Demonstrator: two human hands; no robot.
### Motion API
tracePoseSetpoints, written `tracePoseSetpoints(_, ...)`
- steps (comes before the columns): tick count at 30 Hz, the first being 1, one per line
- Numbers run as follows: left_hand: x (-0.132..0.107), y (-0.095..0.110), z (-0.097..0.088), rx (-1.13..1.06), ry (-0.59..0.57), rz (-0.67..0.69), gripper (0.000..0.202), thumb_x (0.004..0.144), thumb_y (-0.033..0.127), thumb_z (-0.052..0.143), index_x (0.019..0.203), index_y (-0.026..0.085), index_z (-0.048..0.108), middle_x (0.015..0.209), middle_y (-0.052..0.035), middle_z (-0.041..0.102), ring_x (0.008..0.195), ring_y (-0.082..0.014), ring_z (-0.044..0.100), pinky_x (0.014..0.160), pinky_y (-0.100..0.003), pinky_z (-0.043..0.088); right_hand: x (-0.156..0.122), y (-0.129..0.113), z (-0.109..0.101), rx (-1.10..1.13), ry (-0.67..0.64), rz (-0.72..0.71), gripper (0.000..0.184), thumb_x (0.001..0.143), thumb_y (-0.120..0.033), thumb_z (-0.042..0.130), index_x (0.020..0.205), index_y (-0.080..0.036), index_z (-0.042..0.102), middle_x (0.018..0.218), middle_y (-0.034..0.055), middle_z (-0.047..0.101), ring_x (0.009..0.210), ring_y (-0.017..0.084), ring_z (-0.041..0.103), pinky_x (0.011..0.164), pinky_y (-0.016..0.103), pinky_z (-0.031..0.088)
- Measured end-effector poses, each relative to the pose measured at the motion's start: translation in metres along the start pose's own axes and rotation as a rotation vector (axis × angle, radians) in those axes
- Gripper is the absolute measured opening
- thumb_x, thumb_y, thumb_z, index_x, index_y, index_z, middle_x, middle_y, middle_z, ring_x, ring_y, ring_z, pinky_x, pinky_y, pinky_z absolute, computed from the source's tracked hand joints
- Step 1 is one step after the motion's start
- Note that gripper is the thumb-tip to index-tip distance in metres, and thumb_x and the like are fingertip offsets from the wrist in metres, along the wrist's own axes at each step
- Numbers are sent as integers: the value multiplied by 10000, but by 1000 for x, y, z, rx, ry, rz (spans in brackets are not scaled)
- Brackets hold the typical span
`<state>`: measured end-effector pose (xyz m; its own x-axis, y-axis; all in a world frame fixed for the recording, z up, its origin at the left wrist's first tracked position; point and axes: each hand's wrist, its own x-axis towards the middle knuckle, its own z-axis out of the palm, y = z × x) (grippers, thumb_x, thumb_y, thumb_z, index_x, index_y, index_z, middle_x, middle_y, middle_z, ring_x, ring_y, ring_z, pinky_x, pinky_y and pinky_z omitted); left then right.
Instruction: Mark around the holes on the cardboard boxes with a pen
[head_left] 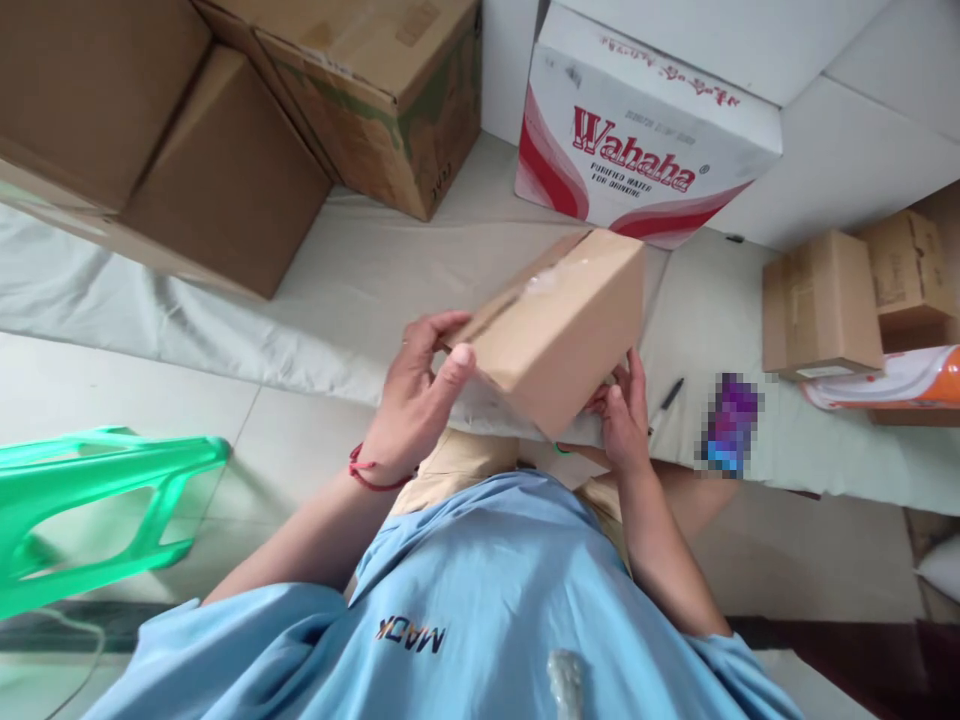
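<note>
A small brown cardboard box (577,320) is held tilted between my hands, over the near edge of the cloth-covered table. Clear tape shows along its upper seam. My left hand (427,385) grips the box's left end, the thumb in front and the fingers behind. Under its right lower edge, my right hand (626,405) has curled fingers against the cardboard; part of them is hidden by the box. A dark pen (666,405) lies on the cloth just right of my right hand, and beyond it is a blurred-out purple phone-like object (731,425).
Large cardboard boxes (360,90) stand at the back left. A white and red Wahaha water carton (645,140) is behind the held box. Smaller boxes (821,305) and an orange-white package (892,378) sit at the right. A green plastic stool (112,510) stands on the floor at left.
</note>
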<state>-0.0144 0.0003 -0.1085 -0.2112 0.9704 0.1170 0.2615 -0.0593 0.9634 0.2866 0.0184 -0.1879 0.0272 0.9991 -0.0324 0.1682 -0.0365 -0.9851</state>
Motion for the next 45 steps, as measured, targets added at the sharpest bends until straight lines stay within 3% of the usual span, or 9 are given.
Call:
tracePoseSetpoints(6,5,18,21,-216,-219,-105,520,925,610,809,1246,206,739,1396,-151,641,1229,-279,714,962,-405,679,18,5,-7,69,50,48,691,926,-674,717,1496,-295,618,1485,119,707,1286,281,706,1021,476,631)
tracePoseSetpoints(11,3,8,23,-220,-360,31,891,895,687,829,1620,276,514,1657,-186,528,1476,-356,602,1164,-493,588,17,3,-6,190,20,129,783,869,-651,790,1532,-289,583,1228,81,786,1042,251,752,883,438,651)
tracePoseSetpoints(15,0,2,13,-132,-402,180,828,914,644,840,1600,260,581,1612,-166,599,1532,-362,550,1305,-508,443,1,-14,2,267,37,243,822,859,-616,840,1566,-292,575,944,1,735,759,183,680,673,333,609)
tracePoseSetpoints(19,1,-12,2,-251,-343,67,781,883,620,883,1535,260,651,1542,-132,658,1422,-336,632,1189,-415,529,-19,-42,10,297,120,236,954,833,-568,893,1667,-344,488,862,-50,648,552,103,508,451,237,444)
tracePoseSetpoints(25,-6,-37,4,-630,-377,-139,645,833,566,946,1387,328,717,1244,-49,737,1132,-218,705,930,-279,560,-34,-61,12,317,201,240,722,810,-550,913,1457,-295,721,1149,35,775,918,172,726,704,269,607)
tracePoseSetpoints(30,-24,-24,9,-587,-463,-76,680,830,488,967,1432,318,698,1421,-87,663,1318,-264,640,1072,-330,517,-41,-43,3,383,247,304,626,761,-549,939,1308,-281,798,1424,62,770,1331,265,703,1081,408,607)
tracePoseSetpoints(34,-22,-7,6,-520,-554,-53,624,932,725,775,1326,251,675,1435,-125,607,1271,-287,631,1046,-389,516,-53,-30,0,386,260,350,650,774,-562,913,1341,-271,786,1443,82,768,1374,290,699,1185,488,558)
tracePoseSetpoints(39,-4,0,0,-180,-558,-90,769,883,988,526,897,220,491,853,10,491,755,-163,421,707,-327,370,-63,-39,1,294,232,180,635,875,-525,850,1450,-279,739,1531,99,717,1502,293,609,1304,547,451)
tracePoseSetpoints(45,-19,-12,5,-294,-550,-300,823,680,873,875,988,236,456,1022,-7,528,896,-186,534,767,-321,463,-66,-55,-11,36,15,-49,607,1026,-485,704,1607,-336,611,1695,73,552,1584,299,522,1321,529,446)
